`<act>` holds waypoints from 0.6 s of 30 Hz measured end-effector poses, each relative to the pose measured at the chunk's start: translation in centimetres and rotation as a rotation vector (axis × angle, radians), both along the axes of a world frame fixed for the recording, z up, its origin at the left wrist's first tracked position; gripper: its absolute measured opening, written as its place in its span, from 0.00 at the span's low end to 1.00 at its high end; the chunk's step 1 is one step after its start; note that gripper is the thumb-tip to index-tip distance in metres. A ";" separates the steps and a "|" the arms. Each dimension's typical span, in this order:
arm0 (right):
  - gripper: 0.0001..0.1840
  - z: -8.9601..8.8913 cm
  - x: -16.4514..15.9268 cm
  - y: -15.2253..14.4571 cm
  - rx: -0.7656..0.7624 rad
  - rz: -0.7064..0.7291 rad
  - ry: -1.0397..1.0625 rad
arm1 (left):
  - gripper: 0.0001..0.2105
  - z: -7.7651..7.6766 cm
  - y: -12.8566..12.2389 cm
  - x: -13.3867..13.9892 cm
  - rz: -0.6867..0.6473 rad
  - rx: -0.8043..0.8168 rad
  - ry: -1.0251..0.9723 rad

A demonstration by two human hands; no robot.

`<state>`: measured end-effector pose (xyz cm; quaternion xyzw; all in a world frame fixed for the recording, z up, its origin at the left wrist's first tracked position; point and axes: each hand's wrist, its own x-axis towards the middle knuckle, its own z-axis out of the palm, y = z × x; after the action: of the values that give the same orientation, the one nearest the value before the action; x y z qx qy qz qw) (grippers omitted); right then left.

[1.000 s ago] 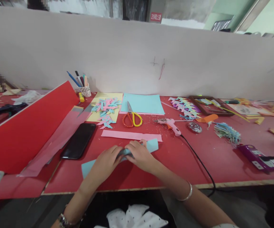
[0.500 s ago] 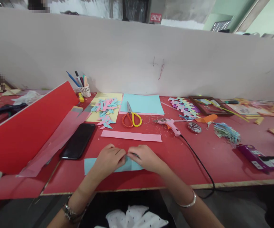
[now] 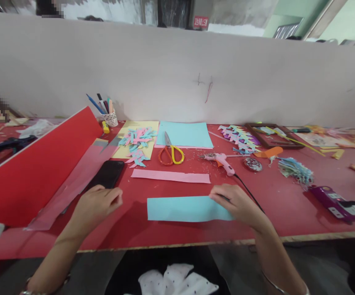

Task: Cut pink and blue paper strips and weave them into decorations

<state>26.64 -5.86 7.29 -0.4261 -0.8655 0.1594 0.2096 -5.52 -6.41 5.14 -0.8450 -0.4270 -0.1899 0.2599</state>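
Note:
A light blue paper strip (image 3: 180, 209) lies lengthwise on the red table in front of me. My right hand (image 3: 234, 205) has its fingers closed on the strip's right end. A small dark sliver shows beside those fingers; I cannot make out what it is. Away to the left, my left hand (image 3: 99, 205) is curled closed above the table, apart from the blue strip, with nothing visible in it. It partly covers a black phone (image 3: 111, 172). Beyond the blue strip lies a pink paper strip (image 3: 171, 176), and farther back are scissors (image 3: 171, 153) with red and yellow handles.
Small folded paper pieces (image 3: 137, 141) lie on yellow paper, beside blue sheets (image 3: 183, 134). A pink glue gun (image 3: 222, 160) with a black cord is right of the scissors. A tilted red board (image 3: 42, 172) stands left; a pen cup (image 3: 111, 119) is behind.
My hands have moved apart from the middle of the blue strip, the left one letting go and going left. The strip has shifted right with my right hand.

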 end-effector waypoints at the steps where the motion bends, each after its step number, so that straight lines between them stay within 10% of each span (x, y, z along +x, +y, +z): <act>1: 0.22 0.0 -0.3 -0.2 0.020 0.008 -0.028 | 0.17 0.3 -0.2 0.3 0.023 -0.035 -0.083; 9: 0.17 0.1 -4.8 -0.5 0.181 0.140 -0.112 | 0.15 0.6 -0.9 7.5 -0.171 -0.460 -0.187; 18: 0.08 -1.9 -6.9 0.4 0.345 0.194 0.014 | 0.18 0.7 0.0 7.9 -0.249 -0.694 -0.193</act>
<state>19.79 -5.49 5.40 -0.2974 -0.9154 0.0311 0.2694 2.40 -6.36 5.83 -0.9064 -0.3824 -0.1430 -0.1083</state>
